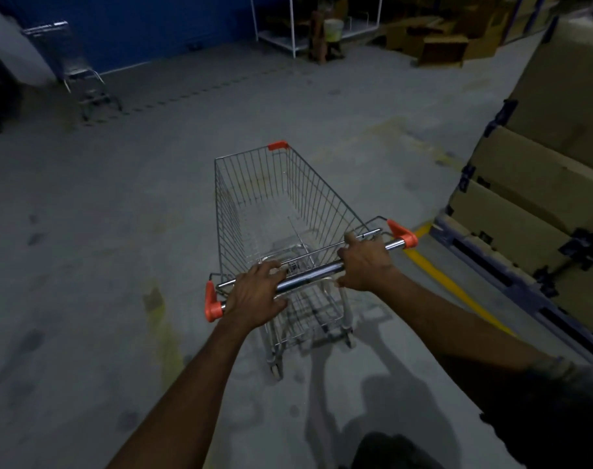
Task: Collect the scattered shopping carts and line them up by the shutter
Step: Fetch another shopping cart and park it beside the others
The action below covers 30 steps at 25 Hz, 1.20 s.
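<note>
A wire shopping cart (254,198) with orange corner caps stands on the grey concrete floor right in front of me, its basket holding nothing. Its chrome handle bar (308,277) runs between two orange end pieces. My left hand (256,297) grips the bar near its left end. My right hand (364,264) grips it near the right end. A second cart (70,67) stands far off at the upper left, against the blue shutter wall (153,25).
Stacked cardboard boxes on a dark pallet (542,184) rise close on my right, bordered by a yellow floor line (454,282). A white metal rack (288,38) and loose cartons (440,45) sit at the back. Open floor stretches left and ahead.
</note>
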Tool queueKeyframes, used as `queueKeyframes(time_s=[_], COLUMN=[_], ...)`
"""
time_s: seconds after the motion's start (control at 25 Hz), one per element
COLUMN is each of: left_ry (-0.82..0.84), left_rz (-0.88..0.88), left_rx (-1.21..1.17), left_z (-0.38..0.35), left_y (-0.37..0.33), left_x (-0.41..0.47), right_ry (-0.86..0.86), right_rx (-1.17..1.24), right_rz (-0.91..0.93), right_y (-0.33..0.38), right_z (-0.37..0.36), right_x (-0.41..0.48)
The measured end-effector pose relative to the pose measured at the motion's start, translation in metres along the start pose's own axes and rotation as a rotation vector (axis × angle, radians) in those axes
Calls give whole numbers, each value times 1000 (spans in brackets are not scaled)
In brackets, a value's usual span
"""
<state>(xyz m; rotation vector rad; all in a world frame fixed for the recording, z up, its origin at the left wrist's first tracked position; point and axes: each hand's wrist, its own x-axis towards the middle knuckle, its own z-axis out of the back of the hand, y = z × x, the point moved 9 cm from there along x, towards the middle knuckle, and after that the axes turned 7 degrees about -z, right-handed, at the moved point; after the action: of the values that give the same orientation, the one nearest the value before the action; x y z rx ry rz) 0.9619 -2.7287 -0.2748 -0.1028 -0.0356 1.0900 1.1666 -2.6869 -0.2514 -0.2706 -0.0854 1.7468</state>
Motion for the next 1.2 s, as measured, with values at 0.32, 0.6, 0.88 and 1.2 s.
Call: queueKeyframes(time_s=[0.32,0.6,0.88,1.2], left_ry=[-136,-75,-119,-87], left_rz=[163,324,333,334], left_rx=[-58,-116,-78,-43], left_z=[16,29,36,51], left_y=[166,288,413,564], left_x=[155,296,448,601], right_ry=[-141,6,-17,110], right_rx=[180,120,148,405], right_rz=[15,-109,-362,-253], right_y=[20,26,24,45], right_z=[12,31,49,76], right_x=[222,409,602,826])
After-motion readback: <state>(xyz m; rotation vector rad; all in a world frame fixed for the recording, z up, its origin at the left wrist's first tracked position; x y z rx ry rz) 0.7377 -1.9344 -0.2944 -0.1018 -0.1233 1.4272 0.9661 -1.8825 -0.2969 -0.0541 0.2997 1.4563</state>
